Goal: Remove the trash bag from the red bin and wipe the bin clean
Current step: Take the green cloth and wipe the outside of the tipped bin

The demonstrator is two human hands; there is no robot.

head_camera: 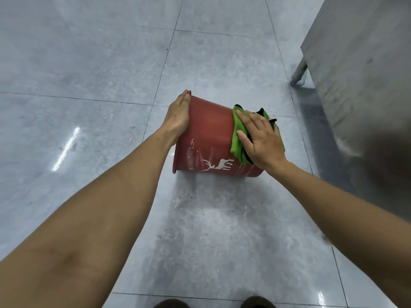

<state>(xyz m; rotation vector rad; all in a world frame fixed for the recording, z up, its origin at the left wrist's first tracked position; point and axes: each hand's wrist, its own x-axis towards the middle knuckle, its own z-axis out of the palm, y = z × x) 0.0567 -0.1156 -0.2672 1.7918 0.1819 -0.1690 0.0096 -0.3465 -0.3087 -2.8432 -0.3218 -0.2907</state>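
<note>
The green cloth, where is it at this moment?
In the head view, the green cloth lies right of centre, pressed by the right hand against the base end of the red bin.

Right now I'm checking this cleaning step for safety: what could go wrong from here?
The red plastic bin lies tipped on the glossy tiled floor, steadied only by the left hand at its rim, so it could roll or slide. The green cloth under the flat right hand might slip off.
</note>
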